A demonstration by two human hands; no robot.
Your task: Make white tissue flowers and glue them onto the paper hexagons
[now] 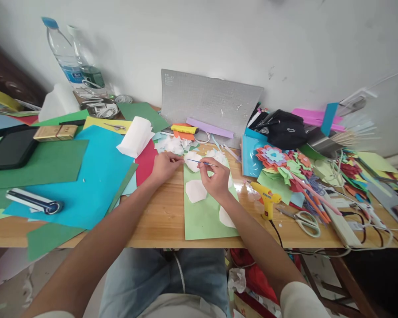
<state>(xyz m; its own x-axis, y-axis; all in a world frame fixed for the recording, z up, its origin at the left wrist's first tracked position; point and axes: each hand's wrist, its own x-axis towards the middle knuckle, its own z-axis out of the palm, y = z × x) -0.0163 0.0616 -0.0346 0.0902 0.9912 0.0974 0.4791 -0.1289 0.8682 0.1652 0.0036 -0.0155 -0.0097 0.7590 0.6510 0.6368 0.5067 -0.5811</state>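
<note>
Light-green sheet (202,221) lies beneath the right fingers and just right of the left fingers, running toward the near edge of the wooden desk (159,216). Nearer than the fingers, white paper pieces (196,191) rest on it. The right hand (216,179) pinches a thin blue stick (204,163) between nearly closed fingers, its tip over the upper-left white piece (193,161). The left hand (166,168) has its fingers bunched at that piece's left edge; whether they grip it cannot be told. Beyond the fingers sit white paper scraps (172,145) and a yellow cutter (185,129), with a gray cutting mat (205,99) leaning against the wall (199,39) behind.
</note>
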